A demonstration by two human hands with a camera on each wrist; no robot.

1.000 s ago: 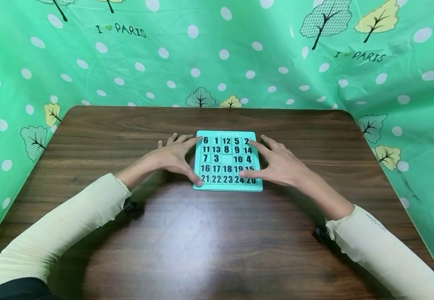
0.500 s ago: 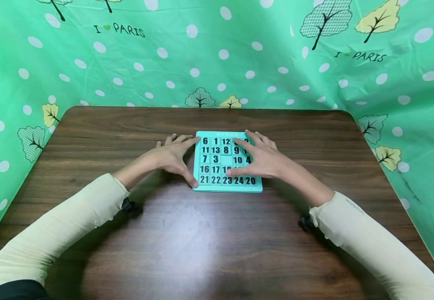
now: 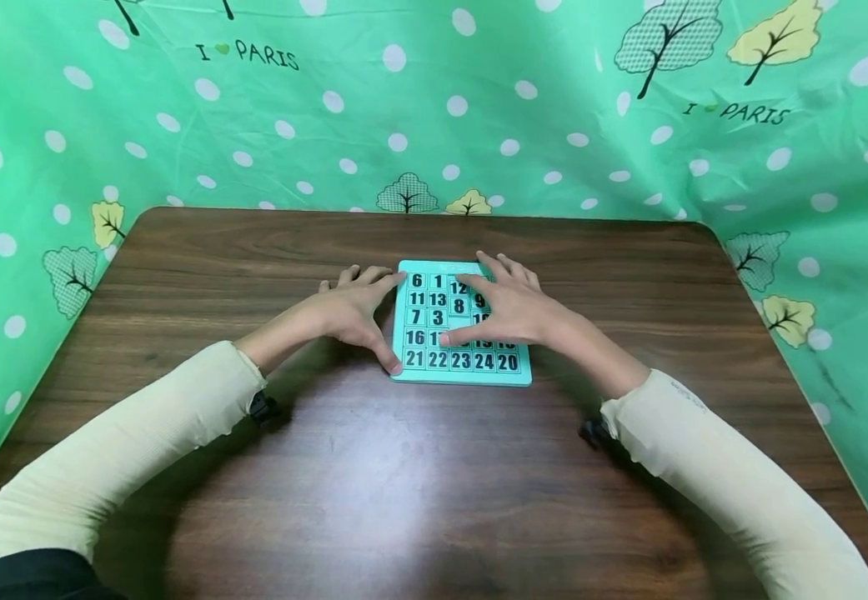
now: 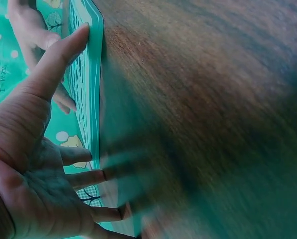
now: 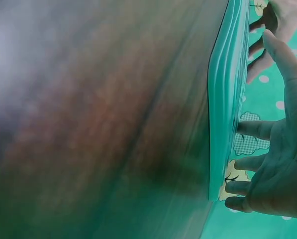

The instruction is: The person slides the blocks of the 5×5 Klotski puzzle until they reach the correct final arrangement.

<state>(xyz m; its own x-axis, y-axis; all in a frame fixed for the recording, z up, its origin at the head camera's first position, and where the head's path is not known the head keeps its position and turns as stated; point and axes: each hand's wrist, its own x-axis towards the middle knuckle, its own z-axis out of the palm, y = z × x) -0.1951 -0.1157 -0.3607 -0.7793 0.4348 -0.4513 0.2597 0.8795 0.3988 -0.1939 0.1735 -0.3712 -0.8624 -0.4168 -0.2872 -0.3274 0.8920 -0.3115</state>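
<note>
A turquoise sliding number puzzle lies flat on the table, its black-numbered tiles in a square grid. My left hand spreads along its left side, thumb at the near left corner and index finger at the far left corner. In the left wrist view, that thumb rests on the frame. My right hand reaches over the puzzle from the right, its index fingertip on the 12 tile. The right thumb extends over the row below the narrowed gap. Tiles 12 and 8 sit lower than their rows. Several right-hand tiles are hidden.
The dark wood-grain table extends around the puzzle, with bare wood in front of it. A green dotted cloth with printed trees hangs behind and along both sides. Cream sleeves cover both forearms.
My right hand has moved left across the puzzle, from its right columns to the middle one. Tiles 12 and 8 have slid toward me, narrowing the gap. My left hand stays at the left edge.
</note>
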